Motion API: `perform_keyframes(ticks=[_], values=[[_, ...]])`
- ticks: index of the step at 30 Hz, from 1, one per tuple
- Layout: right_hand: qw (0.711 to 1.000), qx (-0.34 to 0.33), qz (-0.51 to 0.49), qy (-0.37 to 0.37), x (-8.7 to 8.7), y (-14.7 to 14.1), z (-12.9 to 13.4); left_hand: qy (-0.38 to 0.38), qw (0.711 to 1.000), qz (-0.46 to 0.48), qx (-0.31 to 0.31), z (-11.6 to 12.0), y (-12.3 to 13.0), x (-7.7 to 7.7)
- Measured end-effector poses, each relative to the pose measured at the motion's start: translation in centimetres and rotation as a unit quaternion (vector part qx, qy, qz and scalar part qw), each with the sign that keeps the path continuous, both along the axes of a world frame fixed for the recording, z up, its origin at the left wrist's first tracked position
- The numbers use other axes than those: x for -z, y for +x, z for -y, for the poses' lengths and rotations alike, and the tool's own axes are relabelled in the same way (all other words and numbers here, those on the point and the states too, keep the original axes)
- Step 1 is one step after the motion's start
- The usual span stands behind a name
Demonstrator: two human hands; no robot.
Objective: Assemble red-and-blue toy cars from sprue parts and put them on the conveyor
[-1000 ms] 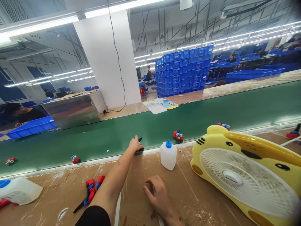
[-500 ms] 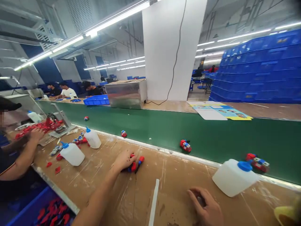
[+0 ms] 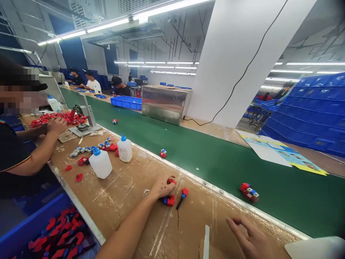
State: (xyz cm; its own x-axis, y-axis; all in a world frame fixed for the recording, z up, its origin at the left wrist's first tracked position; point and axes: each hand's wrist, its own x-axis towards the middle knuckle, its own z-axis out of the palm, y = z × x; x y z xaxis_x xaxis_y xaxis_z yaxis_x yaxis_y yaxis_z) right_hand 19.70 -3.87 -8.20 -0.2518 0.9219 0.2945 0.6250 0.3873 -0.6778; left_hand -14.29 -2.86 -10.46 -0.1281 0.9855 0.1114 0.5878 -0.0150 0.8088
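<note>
My left hand [image 3: 163, 187] is over the brown tabletop, its fingers closed on a small red plastic part [image 3: 171, 180]. Just under it lies a red and blue plastic piece [image 3: 169, 201], partly covered by the hand. Beside these rests a red-tipped piece with a blue middle and black stem [image 3: 182, 198]. My right hand [image 3: 252, 237] is low at the right, above the table, with thumb and forefinger curled close together. Whether anything is between those fingertips cannot be made out. A strip of white tape [image 3: 206, 242] is stuck to the table between my hands.
A green conveyor belt [image 3: 205, 154] carries several red, white and blue assemblies [image 3: 249, 192]. White bottles with blue caps [image 3: 101, 165] stand at left. A co-worker [image 3: 16, 144] handles red parts near a small press [image 3: 86, 118]. A blue bin [image 3: 35, 225] holds red and blue pieces.
The view has swung left and tilted, so the table things appear farther right. My left hand has lifted a little, with a red part showing at its fingertips. My right hand stays curled.
</note>
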Motion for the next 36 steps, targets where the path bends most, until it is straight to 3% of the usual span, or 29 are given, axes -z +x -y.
perform_keyframes(ticks=[4, 7, 10, 13, 17, 22, 28, 30, 32, 36], values=[[0.993, -0.115, 0.007, -0.04, -2.6, -10.6, -7.0, 0.025, 0.997, 0.067, -0.04, -1.0, -1.3, 0.5], [0.991, -0.126, 0.029, -0.045, -2.4, -18.7, -12.8, 0.048, 0.993, 0.068, -0.082, -1.6, -2.1, 1.0], [0.99, -0.116, 0.063, -0.046, -1.1, -24.8, -17.0, 0.055, 0.993, 0.025, -0.102, -1.7, -2.7, 1.5], [0.989, -0.112, 0.093, -0.04, -0.1, -28.3, -19.1, 0.051, 0.994, -0.041, -0.085, -1.4, -3.0, 1.7], [0.983, -0.145, 0.107, -0.022, 0.2, -29.5, -19.4, 0.035, 0.992, -0.109, -0.051, -1.1, -2.8, 1.5], [0.974, -0.219, 0.031, 0.044, -2.1, -25.6, -15.5, 0.01, 0.985, -0.148, -0.086, -0.9, -2.2, 1.1], [0.961, -0.24, -0.098, 0.1, -5.0, -13.2, -5.3, -0.002, 0.986, -0.122, -0.115, -0.8, -2.0, 0.8], [0.965, -0.2, -0.16, 0.051, -4.6, -8.8, -2.6, 0.01, 0.99, -0.09, -0.111, -0.9, -2.3, 0.4], [0.962, -0.131, -0.238, -0.044, -3.4, -4.4, -0.8, 0.031, 0.994, -0.049, -0.096, -0.9, -2.4, -0.1], [0.917, -0.014, -0.367, -0.154, 0.4, 3.1, 1.7, 0.05, 0.997, 0.046, -0.027, 0.4, 0.4, -1.5]])
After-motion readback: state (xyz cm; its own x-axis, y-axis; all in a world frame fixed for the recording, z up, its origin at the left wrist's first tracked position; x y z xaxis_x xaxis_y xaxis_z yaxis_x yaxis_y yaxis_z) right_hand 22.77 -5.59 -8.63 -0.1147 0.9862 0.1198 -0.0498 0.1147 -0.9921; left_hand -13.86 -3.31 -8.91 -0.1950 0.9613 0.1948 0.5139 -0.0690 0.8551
